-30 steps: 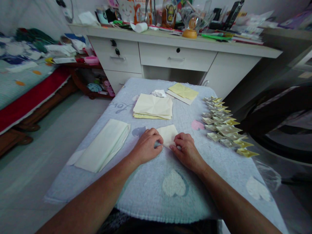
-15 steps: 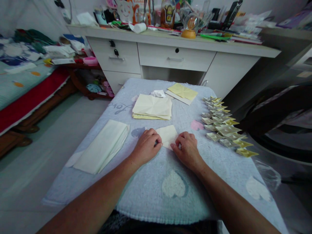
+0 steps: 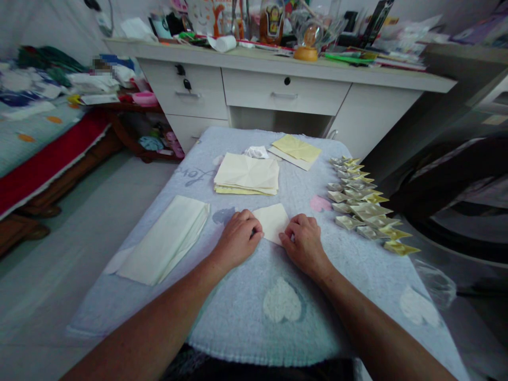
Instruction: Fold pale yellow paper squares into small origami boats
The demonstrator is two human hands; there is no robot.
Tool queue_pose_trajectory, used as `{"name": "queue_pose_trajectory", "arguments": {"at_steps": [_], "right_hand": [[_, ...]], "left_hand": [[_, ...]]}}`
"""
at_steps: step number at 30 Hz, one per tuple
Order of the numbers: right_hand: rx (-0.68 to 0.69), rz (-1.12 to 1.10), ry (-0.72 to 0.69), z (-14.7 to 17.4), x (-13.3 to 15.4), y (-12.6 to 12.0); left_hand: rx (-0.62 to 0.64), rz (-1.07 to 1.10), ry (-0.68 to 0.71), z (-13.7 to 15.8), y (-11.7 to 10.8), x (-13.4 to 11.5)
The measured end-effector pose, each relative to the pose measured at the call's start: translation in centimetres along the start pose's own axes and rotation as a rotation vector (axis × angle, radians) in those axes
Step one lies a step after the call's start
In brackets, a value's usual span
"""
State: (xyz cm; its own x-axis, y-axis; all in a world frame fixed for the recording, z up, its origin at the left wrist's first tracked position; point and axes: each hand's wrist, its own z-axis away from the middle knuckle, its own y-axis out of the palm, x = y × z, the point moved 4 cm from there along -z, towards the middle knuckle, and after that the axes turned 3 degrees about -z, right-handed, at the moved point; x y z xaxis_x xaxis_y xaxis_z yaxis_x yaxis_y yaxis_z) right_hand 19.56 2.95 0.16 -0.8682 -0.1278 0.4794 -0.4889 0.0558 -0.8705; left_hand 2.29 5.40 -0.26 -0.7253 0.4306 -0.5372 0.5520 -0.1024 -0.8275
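A small folded sheet of cream paper (image 3: 273, 221) lies on the cloth between my hands. My left hand (image 3: 241, 237) pinches its left edge with thumb and curled fingers. On the opposite side, my right hand (image 3: 302, 239) has its fingers bent and pressed at the paper's lower right edge. Just beyond the hands sits a stack of creased cream and yellow sheets (image 3: 246, 173). To the right stand several folded paper boats (image 3: 365, 203) packed in a column. The undersides of both hands' fingertips are hidden.
A blue patterned cloth (image 3: 238, 328) covers the table. At the left lies a long folded white sheet (image 3: 164, 241). Behind the stack are a crumpled white tissue (image 3: 256, 152) and yellow paper sheets (image 3: 296, 149). A white cluttered desk (image 3: 254, 95) stands beyond, with a bed (image 3: 43, 137) to the left.
The hands stay at the paper's edges with almost no movement. A crease or flap line seen across the paper's lower part earlier no longer shows; its surface looks flat now.
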Motion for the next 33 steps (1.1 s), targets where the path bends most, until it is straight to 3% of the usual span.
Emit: {"name": "queue_pose_trajectory", "arguments": {"at_steps": [33], "right_hand": [[-0.042, 0.058, 0.008, 0.15, -0.10, 0.32]], "left_hand": [[-0.020, -0.049, -0.001, -0.11, 0.26, -0.05]]}}
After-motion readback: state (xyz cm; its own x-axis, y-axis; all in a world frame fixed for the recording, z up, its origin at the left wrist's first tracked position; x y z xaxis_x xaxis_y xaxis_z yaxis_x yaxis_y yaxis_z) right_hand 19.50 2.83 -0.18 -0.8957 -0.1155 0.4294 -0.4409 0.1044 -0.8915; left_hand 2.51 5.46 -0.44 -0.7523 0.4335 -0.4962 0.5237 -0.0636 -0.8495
